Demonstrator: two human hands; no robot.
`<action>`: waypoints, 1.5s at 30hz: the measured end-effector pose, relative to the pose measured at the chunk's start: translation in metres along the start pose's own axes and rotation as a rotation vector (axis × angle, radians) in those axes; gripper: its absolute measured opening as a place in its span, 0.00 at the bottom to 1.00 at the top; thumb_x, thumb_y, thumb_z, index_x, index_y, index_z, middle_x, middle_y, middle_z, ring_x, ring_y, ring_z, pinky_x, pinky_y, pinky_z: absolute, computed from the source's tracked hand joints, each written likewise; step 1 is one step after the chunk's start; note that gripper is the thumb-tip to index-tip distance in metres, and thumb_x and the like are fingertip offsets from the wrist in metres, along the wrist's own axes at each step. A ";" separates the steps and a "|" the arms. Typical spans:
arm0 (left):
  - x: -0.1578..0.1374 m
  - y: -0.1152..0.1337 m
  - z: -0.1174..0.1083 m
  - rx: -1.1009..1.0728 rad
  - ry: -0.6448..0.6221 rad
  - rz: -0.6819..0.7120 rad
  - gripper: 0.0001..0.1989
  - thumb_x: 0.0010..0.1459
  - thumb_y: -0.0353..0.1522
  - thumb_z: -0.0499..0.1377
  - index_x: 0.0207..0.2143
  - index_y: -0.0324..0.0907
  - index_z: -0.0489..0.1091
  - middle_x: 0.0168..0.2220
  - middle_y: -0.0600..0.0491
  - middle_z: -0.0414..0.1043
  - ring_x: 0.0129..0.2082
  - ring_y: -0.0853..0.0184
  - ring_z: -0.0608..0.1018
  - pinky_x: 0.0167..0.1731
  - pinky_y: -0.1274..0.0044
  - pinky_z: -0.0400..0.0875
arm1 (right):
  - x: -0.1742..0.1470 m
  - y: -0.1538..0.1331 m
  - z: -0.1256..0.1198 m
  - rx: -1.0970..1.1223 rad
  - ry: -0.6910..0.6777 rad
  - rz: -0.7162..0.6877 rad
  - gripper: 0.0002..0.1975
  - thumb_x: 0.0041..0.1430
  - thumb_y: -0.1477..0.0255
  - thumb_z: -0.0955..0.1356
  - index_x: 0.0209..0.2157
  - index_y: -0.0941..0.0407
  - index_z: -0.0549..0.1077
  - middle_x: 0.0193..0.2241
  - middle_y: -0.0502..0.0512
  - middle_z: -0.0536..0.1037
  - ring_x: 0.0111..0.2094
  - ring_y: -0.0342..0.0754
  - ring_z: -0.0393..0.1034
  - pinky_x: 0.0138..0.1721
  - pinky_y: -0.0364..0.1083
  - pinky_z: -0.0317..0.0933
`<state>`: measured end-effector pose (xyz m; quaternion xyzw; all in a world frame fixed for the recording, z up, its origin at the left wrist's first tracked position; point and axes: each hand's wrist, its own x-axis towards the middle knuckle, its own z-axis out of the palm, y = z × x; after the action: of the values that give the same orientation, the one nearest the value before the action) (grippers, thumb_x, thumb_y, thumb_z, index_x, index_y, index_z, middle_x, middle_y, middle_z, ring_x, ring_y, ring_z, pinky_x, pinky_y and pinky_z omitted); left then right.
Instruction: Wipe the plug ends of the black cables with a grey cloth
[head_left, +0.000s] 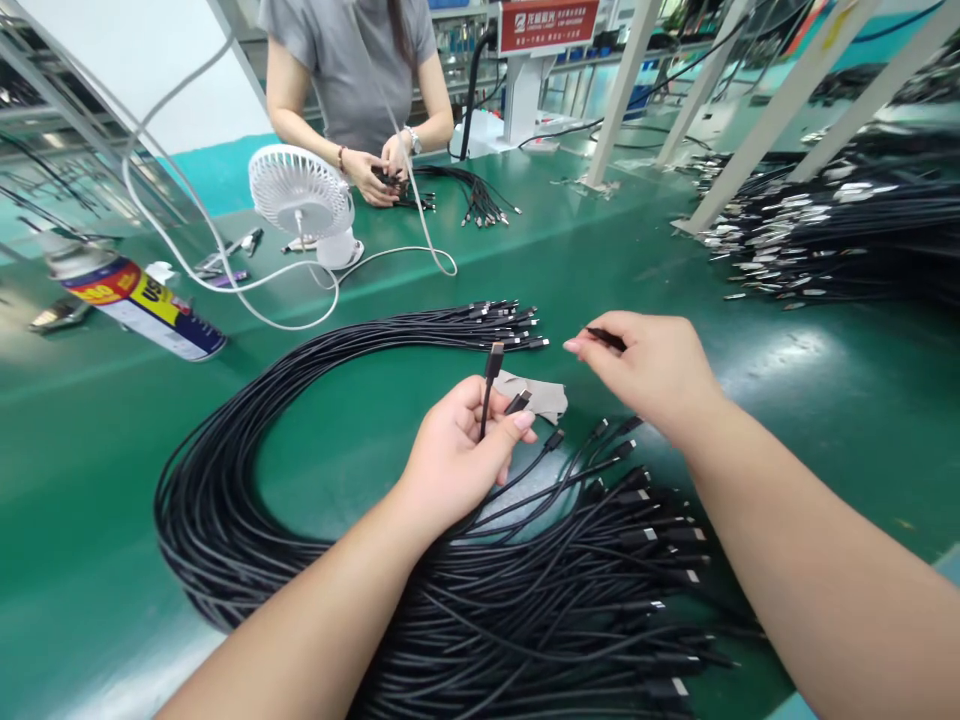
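Note:
My left hand (461,445) is closed around black cables, with two of their plugs (493,362) sticking up past the fingers. Farther right, my right hand (649,365) pinches a small, thin black thing (606,338); its kind is hard to make out. Below both hands spreads a large pile of black cables (480,610), plug ends toward the right. These bend round on the left to a neater row of plugs (502,325) beyond my left hand. Just behind that hand's fingers lies a crumpled grey cloth-like piece (544,396).
A spray can (142,305) and a small white fan (300,195) with a looping white cord (281,325) stand to the left. Across the green table (600,260), a co-worker's hands (379,175) handle cables. Another cable heap (840,220) lies right, near slanted posts (772,120).

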<state>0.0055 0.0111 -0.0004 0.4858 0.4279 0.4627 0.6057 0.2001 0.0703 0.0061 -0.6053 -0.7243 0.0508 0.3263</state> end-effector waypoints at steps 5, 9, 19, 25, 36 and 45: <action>0.001 -0.001 -0.002 0.018 0.002 0.016 0.11 0.55 0.30 0.62 0.29 0.41 0.59 0.24 0.58 0.74 0.10 0.81 0.65 0.12 0.86 0.58 | 0.018 0.041 0.012 -0.227 -0.068 0.162 0.09 0.58 0.68 0.65 0.34 0.56 0.77 0.30 0.57 0.81 0.33 0.53 0.73 0.29 0.46 0.54; 0.002 0.000 -0.002 0.016 -0.002 0.030 0.11 0.55 0.30 0.62 0.29 0.41 0.59 0.23 0.58 0.74 0.10 0.80 0.66 0.12 0.86 0.60 | 0.022 0.043 0.018 -0.335 -0.198 0.226 0.14 0.61 0.64 0.63 0.30 0.57 0.75 0.28 0.60 0.79 0.31 0.53 0.72 0.26 0.46 0.51; 0.003 0.000 -0.004 0.004 0.016 0.049 0.11 0.54 0.30 0.62 0.29 0.41 0.59 0.23 0.58 0.73 0.10 0.79 0.67 0.13 0.85 0.60 | 0.020 0.031 0.011 -0.343 -0.344 0.268 0.06 0.59 0.71 0.65 0.35 0.55 0.74 0.34 0.56 0.80 0.35 0.51 0.73 0.31 0.44 0.57; 0.004 0.001 -0.005 -0.005 0.003 0.062 0.10 0.56 0.33 0.62 0.29 0.39 0.63 0.25 0.55 0.75 0.12 0.79 0.67 0.15 0.84 0.61 | 0.022 0.029 0.007 -0.464 -0.500 0.245 0.16 0.62 0.61 0.63 0.30 0.56 0.76 0.31 0.60 0.80 0.34 0.53 0.73 0.27 0.46 0.55; 0.005 0.000 -0.007 -0.154 0.014 -0.030 0.16 0.57 0.42 0.62 0.31 0.36 0.68 0.24 0.51 0.76 0.15 0.73 0.73 0.13 0.83 0.59 | 0.011 0.022 0.004 -0.369 -0.323 0.091 0.15 0.62 0.63 0.63 0.28 0.56 0.76 0.27 0.57 0.77 0.28 0.49 0.69 0.27 0.45 0.54; 0.005 -0.002 -0.007 -0.200 -0.016 -0.038 0.19 0.55 0.44 0.64 0.31 0.36 0.69 0.24 0.50 0.76 0.15 0.72 0.74 0.13 0.83 0.63 | -0.009 0.005 0.037 0.092 -0.360 -0.287 0.12 0.57 0.70 0.69 0.43 0.57 0.76 0.38 0.59 0.77 0.41 0.52 0.69 0.45 0.50 0.61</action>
<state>-0.0002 0.0176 -0.0037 0.4184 0.3840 0.4874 0.6633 0.1853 0.0754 -0.0293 -0.4617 -0.8464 0.1441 0.2230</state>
